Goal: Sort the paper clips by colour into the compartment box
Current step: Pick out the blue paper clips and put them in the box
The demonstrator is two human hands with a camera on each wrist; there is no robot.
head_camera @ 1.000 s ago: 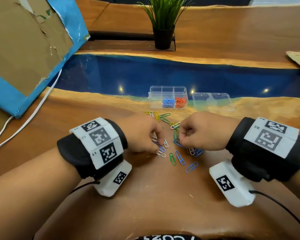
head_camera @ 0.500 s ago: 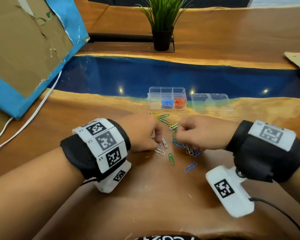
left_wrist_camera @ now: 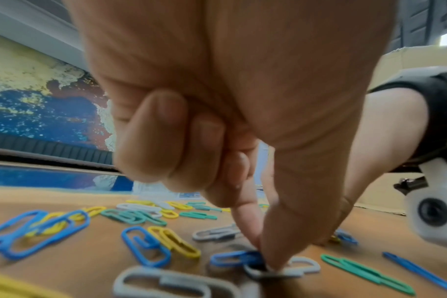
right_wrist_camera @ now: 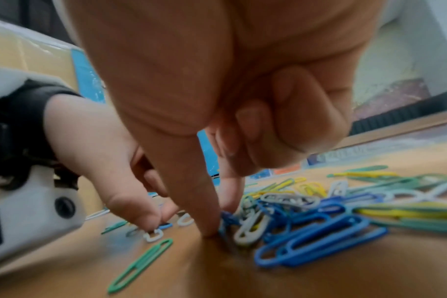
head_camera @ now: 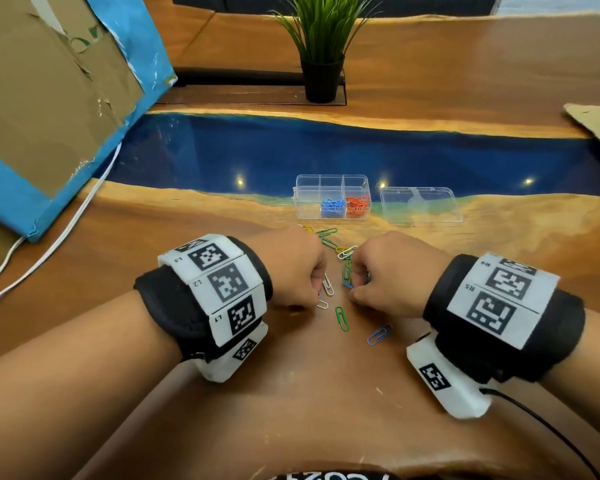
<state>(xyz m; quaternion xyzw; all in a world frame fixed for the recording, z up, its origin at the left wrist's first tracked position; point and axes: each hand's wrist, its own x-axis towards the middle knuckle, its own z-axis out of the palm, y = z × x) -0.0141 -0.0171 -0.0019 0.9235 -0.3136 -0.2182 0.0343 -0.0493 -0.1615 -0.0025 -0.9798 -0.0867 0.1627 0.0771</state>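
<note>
Loose paper clips [head_camera: 342, 258] in blue, green, yellow and white lie scattered on the wooden table. My left hand [head_camera: 317, 297] is curled over them; in the left wrist view its thumb and index finger [left_wrist_camera: 259, 254] pinch a blue clip [left_wrist_camera: 227, 259] that lies on a white clip [left_wrist_camera: 303, 266]. My right hand [head_camera: 355, 292] faces it, and its thumb and index finger [right_wrist_camera: 218, 223] pinch a blue clip [right_wrist_camera: 229, 216] at the edge of a blue heap [right_wrist_camera: 311, 240]. The clear compartment box [head_camera: 307, 197] stands beyond, holding blue clips [head_camera: 333, 206] and red clips [head_camera: 357, 205].
The box's clear lid [head_camera: 420, 206] lies to its right. A single green clip [head_camera: 342, 318] and a blue clip [head_camera: 380, 334] lie nearer to me. A potted plant [head_camera: 321, 77] stands at the back, a cardboard panel [head_camera: 49, 98] and a white cable [head_camera: 66, 230] at the left.
The blue clip that lay beside the single green one is gone from the table. Both hands have curled tighter and drawn closer together over the pile.
</note>
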